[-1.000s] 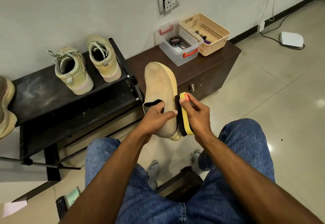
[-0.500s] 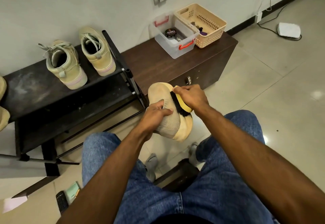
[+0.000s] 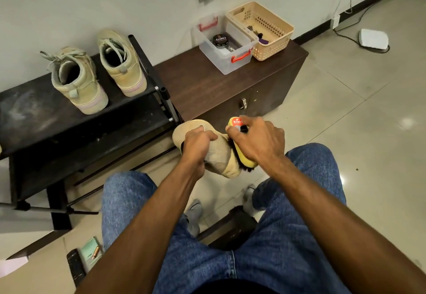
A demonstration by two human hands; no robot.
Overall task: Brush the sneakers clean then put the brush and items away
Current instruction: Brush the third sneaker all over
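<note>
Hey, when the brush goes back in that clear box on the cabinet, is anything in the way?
Nothing visible blocks it. The clear box has no lid on, and only a polish tin sits inside. The brush is in the right hand.

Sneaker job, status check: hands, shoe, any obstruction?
Left hand grips sneaker. Right hand holds brush, bristles on shoe. Nothing in the way.
</note>
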